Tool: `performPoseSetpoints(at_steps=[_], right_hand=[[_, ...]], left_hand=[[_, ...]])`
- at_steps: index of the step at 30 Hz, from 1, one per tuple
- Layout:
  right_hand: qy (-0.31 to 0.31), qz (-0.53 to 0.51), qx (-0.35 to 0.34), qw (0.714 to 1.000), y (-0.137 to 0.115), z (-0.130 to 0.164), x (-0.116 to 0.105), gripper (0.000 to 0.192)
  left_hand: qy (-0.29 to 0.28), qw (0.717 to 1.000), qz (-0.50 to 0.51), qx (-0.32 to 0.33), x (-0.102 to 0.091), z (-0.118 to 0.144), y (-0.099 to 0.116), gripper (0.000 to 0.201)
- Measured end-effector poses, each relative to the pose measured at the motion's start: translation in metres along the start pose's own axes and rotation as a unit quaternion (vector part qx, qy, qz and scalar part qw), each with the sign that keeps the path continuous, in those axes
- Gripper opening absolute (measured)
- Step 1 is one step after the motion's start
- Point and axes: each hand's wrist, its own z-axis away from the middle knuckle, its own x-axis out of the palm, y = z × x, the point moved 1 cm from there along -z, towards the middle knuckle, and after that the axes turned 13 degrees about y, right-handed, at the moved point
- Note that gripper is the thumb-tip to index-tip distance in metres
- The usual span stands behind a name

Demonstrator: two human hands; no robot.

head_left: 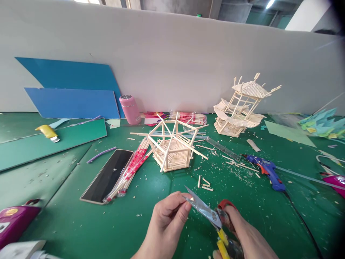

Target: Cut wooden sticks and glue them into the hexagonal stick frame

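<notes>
Two hands work one pair of scissors (pixel 211 216) at five o'clock from the hexagonal stick frame (pixel 176 160), which stands mid-table: the right hand (pixel 246 232) is closed round the handles, and the left hand (pixel 168 223), at six, has thumb and forefinger pinched together on one pale stub (pixel 192 199) at the parted blades. Four short stick pieces (pixel 206 185) lie just above them, at five. One finished-looking stick pavilion (pixel 238 117) (two roofs, both bristling or ragged at the rim) stands at two o'clock, one glue gun (pixel 266 169) at three, one pink flask (pixel 130 110) at ten, one phone (pixel 109 174) at eight. Most of the stub is hidden by the fingers, and the lower edge cuts off the scissor grips; a magenta object (pixel 17 223) at eight is cropped and hard to make out. The green tabletop (pixel 151 194) is strewn with pale crumbs and offcuts; behind, a grey-white partition (pixel 172 61) spans the view, with a lit ceiling lamp (pixel 270 4) beyond at one.
</notes>
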Motion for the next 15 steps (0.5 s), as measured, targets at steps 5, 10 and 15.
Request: performPoseSetpoints(at_steps=[5, 10, 15], right_hand=[[0.044, -0.019, 0.013, 0.999, -0.0046, -0.0004, -0.0002, 0.059], [0.081, -0.034, 0.003, 0.996, -0.0026, -0.0006, 0.0051, 0.062], [0.081, -0.021, 0.003, 0.996, 0.0049, 0.0015, 0.0087, 0.061]], left_hand=[[0.004, 1.0, -0.016, 0.026, -0.0015, 0.0014, -0.0023, 0.015], [0.002, 0.995, -0.054, 0.082, -0.0033, 0.0014, -0.0011, 0.015], [0.008, 0.984, -0.108, 0.141, -0.0032, 0.0015, 0.0006, 0.017]])
